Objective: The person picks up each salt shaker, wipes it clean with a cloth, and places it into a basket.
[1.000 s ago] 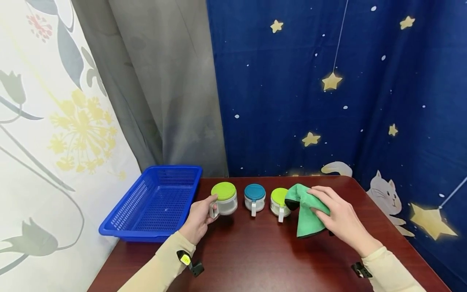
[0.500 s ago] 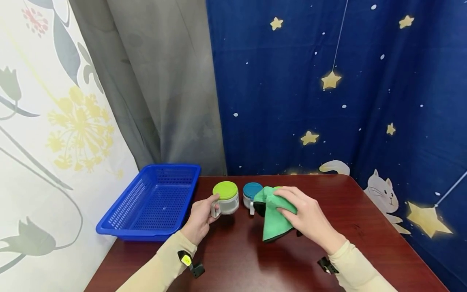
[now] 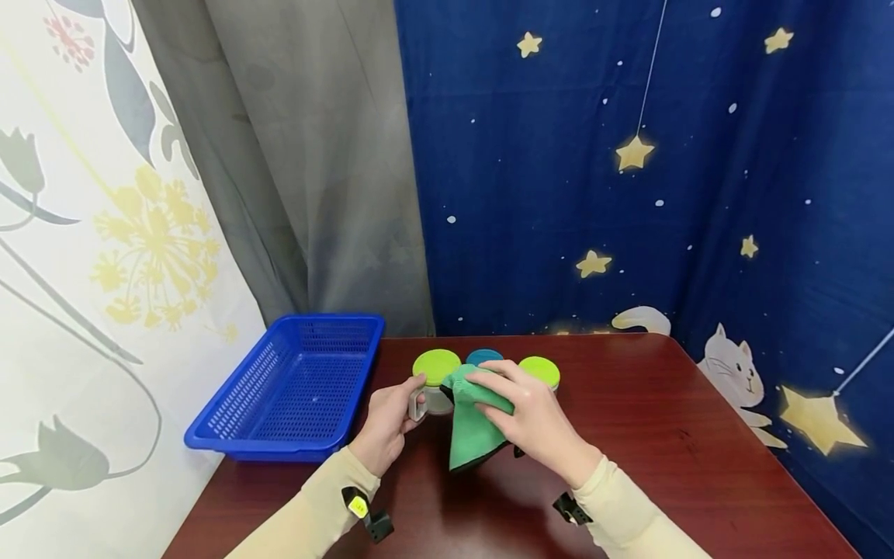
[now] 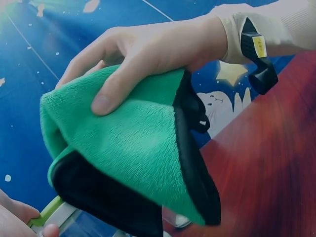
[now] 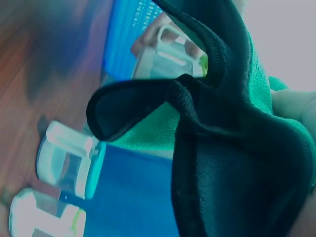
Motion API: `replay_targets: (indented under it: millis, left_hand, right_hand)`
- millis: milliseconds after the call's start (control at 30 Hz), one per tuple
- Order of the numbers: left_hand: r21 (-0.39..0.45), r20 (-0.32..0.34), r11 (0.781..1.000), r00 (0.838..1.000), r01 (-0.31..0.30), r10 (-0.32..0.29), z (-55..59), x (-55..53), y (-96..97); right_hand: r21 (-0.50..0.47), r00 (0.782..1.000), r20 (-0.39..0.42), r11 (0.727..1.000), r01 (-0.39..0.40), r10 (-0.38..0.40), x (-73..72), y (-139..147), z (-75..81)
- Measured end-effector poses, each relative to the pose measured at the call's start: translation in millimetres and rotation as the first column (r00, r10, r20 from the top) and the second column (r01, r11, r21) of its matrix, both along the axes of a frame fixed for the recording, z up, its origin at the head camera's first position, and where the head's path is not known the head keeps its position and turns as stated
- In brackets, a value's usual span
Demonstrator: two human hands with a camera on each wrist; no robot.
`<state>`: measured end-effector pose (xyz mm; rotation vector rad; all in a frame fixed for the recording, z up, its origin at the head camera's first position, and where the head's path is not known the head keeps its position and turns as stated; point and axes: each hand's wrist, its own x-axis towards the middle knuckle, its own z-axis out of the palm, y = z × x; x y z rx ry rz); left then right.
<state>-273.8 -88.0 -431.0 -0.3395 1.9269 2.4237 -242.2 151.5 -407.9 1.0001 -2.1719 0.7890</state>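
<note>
My left hand grips the white handle of a clear jar with a lime-green lid, thumb up by the lid. A green cloth with black edging hangs from my right hand, pinched between thumb and fingers; its left edge overlaps the jar in the head view. Behind the cloth, a blue-lidded jar is mostly hidden there, while the right wrist view shows its clear body and handle. A second lime-lidded jar stands to the right, partly behind my right hand.
A blue perforated plastic basket stands on the left of the dark red wooden table. Grey and starry blue curtains hang behind the table's far edge, with a floral curtain at left.
My right hand has carried the cloth leftward, from in front of the right lime-lidded jar, past the blue-lidded one, to the jar in my left hand. The held jar has shifted slightly right.
</note>
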Motion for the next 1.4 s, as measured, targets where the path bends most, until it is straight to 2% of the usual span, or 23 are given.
replay_targets:
  millis: [200,467,600,767,933,1233,1400]
  left_hand:
    - [-0.002,-0.012,1.0,1.0,-0.014,0.014,-0.2,1.3,3.4]
    - [0.007,-0.025,1.0,1.0,0.012,-0.012,3.3,6.4,6.6]
    - [0.012,-0.03,1.0,0.999,0.027,-0.027,7.1,9.2,3.9]
    - [0.014,-0.039,1.0,0.999,0.01,-0.01,13.8,7.7,-0.6]
    - [-0.018,-0.039,1.0,0.999,-0.005,0.004,20.4,6.5,-3.0]
    - [-0.038,-0.019,0.999,1.0,0.005,-0.006,21.0,8.7,-3.0]
    - [-0.045,-0.042,0.999,0.999,0.018,-0.02,19.9,11.5,-3.8]
  right_hand:
    - [0.027,0.999,-0.043,1.0,0.008,-0.006,-1.3,-18,-4.9]
    - [0.05,0.994,-0.103,0.998,0.046,-0.041,-2.7,-27,-12.3]
    - [0.074,0.993,-0.107,0.995,0.062,-0.054,-2.8,-27,-17.5]
    - [0.119,0.995,-0.09,0.991,0.062,-0.051,-2.7,-25,-33.9]
    - [0.142,0.996,-0.079,0.988,0.058,-0.048,-4.5,-21,-51.0]
    - [0.106,0.996,-0.071,0.992,0.07,-0.063,-2.4,-21,-51.0]
    - [0.072,0.993,-0.1,0.995,0.07,-0.063,-2.3,-21,-44.8]
